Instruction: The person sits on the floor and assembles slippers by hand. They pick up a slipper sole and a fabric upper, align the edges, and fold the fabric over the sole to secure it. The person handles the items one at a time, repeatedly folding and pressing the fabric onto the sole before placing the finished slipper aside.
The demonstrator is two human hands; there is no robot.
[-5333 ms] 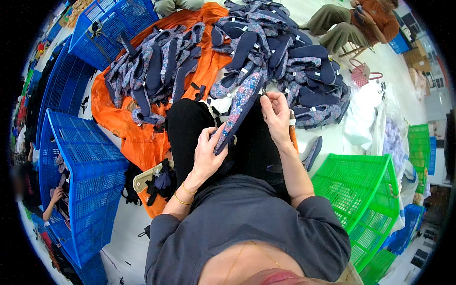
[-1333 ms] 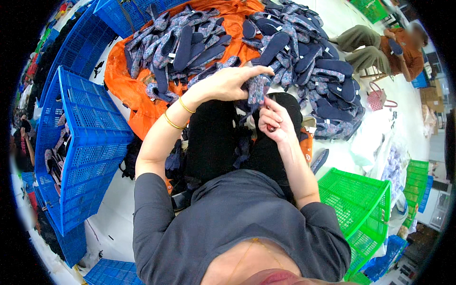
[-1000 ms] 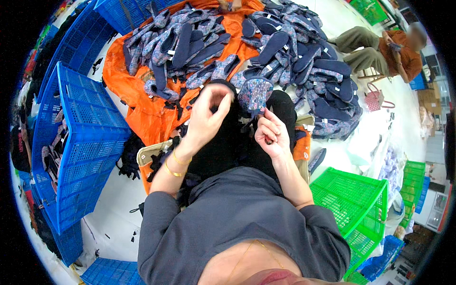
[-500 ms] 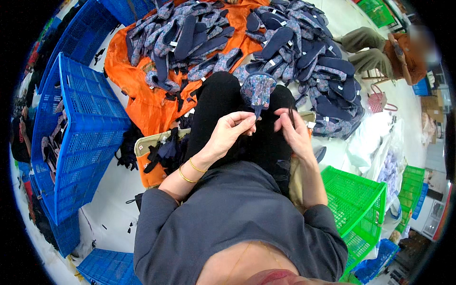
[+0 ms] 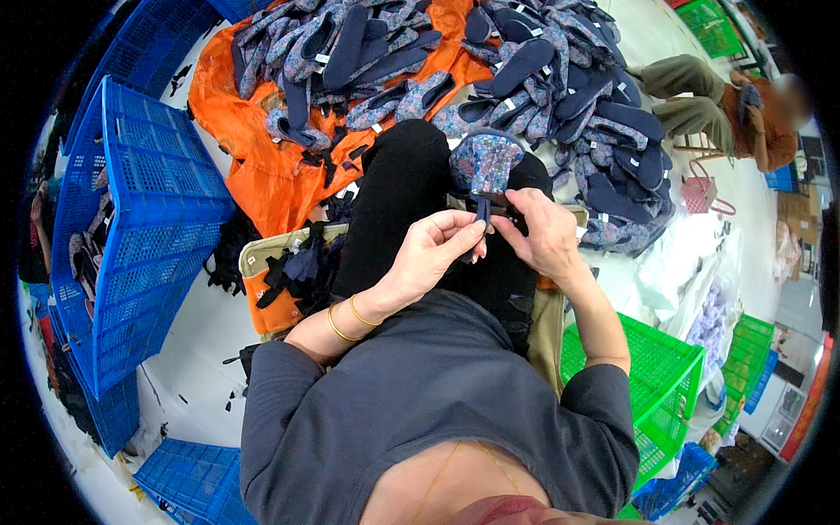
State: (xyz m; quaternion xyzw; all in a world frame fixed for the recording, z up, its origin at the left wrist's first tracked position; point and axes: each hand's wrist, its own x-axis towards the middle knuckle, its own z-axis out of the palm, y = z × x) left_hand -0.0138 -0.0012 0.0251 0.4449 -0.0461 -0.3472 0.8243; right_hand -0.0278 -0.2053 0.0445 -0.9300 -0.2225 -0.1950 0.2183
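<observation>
Both hands meet over the lap — the left hand (image 5: 429, 254) and the right hand (image 5: 538, 232) each have their grip pinched together on a dark strap (image 5: 482, 213) hanging from a floral fabric piece (image 5: 486, 162), which rests on the black-clad knees; beyond lies a heap of navy and patterned slipper parts (image 5: 542, 79) on an orange sheet (image 5: 262, 166); blue crates (image 5: 149, 210) stand to the left, a green crate (image 5: 665, 385) to the right — another person (image 5: 726, 96) sits farther off.
</observation>
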